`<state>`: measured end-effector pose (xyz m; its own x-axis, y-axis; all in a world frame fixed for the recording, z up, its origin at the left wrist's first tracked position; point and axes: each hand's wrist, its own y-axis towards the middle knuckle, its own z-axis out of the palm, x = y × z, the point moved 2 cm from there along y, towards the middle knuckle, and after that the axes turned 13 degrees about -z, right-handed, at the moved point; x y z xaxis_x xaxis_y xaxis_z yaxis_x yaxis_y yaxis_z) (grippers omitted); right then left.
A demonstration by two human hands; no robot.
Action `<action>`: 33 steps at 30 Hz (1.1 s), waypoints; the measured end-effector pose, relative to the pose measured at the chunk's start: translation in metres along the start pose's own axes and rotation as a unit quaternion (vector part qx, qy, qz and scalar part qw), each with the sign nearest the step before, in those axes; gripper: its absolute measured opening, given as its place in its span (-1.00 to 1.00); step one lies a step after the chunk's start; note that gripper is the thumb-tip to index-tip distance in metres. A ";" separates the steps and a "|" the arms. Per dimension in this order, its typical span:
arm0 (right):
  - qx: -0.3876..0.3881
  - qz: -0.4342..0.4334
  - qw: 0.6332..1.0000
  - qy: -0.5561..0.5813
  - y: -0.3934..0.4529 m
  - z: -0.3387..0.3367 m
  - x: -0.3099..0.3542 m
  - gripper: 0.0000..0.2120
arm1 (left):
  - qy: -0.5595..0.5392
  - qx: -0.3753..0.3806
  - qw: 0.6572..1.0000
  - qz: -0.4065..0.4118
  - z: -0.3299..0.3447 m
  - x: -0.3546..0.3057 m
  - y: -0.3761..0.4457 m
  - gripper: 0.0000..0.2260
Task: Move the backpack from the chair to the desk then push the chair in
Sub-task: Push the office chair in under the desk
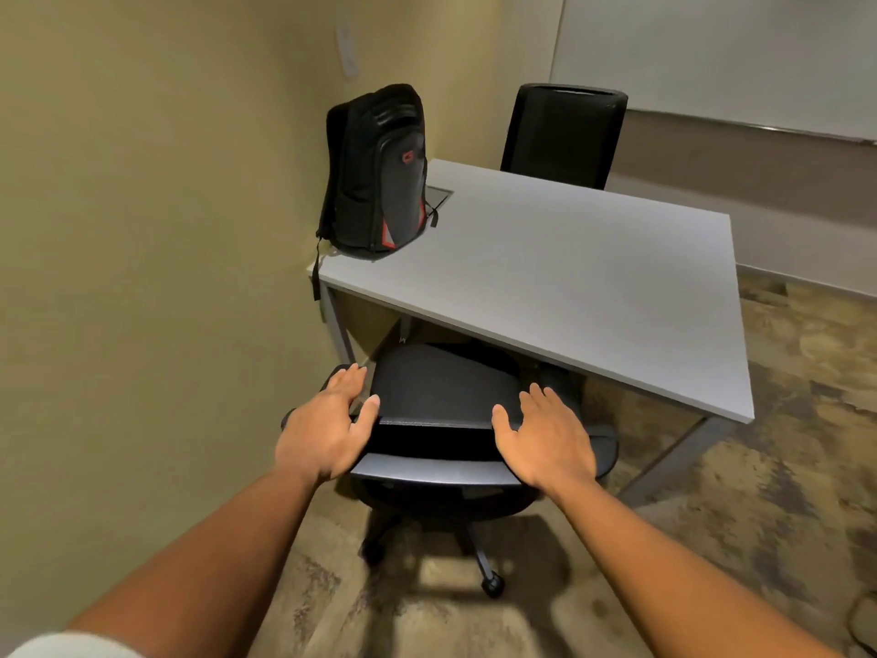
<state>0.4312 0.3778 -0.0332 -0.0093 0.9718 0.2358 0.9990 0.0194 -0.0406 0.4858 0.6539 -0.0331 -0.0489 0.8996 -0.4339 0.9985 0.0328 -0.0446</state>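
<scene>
The beige wall (pixel 142 206) fills my left side, and patterned carpet (pixel 783 467) spreads under everything to my right. On the far wall hangs a whiteboard (pixel 712 54).

The desk (pixel 569 277) has a pale grey top and stands with one side against the beige wall, on grey metal legs. Near its wall-side back corner a small rectangular cutout (pixel 437 197) is set into the top, partly hidden by the bag.

On the far side of the desk a second black chair (pixel 562 135) stands with its backrest rising above the desktop.

The chair (pixel 441 396) I am handling is in front of me, black, with its backrest toward me and the seat already partly under the desk's near edge. Its wheeled base shows below, one caster (pixel 492 585) clear on the carpet.

The backpack (pixel 375 173) is on the desk, upright at the corner beside the wall, black with red accents. A strap (pixel 316 273) dangles from it over the desk edge.

My left hand (pixel 327 429) rests spread wide on the left side of the backrest's top, fingers extended and thumb laid across the upper edge. My right hand (pixel 545 439) does the same on the right side, flat and open, palm against the top of the backrest. Neither hand is curled around anything.
</scene>
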 end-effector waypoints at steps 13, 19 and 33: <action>-0.022 0.068 0.997 0.016 0.007 0.017 0.056 -0.28 | 0.053 0.060 0.996 0.050 -0.019 0.043 0.051 -0.45; -0.029 0.111 0.993 0.006 0.018 0.025 0.089 -0.28 | 0.034 0.075 0.993 0.090 -0.028 0.068 0.085 -0.43; -0.041 0.190 0.981 0.026 0.038 0.035 0.131 -0.31 | -0.072 0.061 0.980 0.176 -0.048 0.083 0.133 -0.52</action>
<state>0.4662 0.5139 -0.0380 0.3636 0.8921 0.2681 0.9305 -0.3618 -0.0578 0.6156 0.7542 -0.0316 0.2867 0.7748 -0.5635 0.9440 -0.3289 0.0280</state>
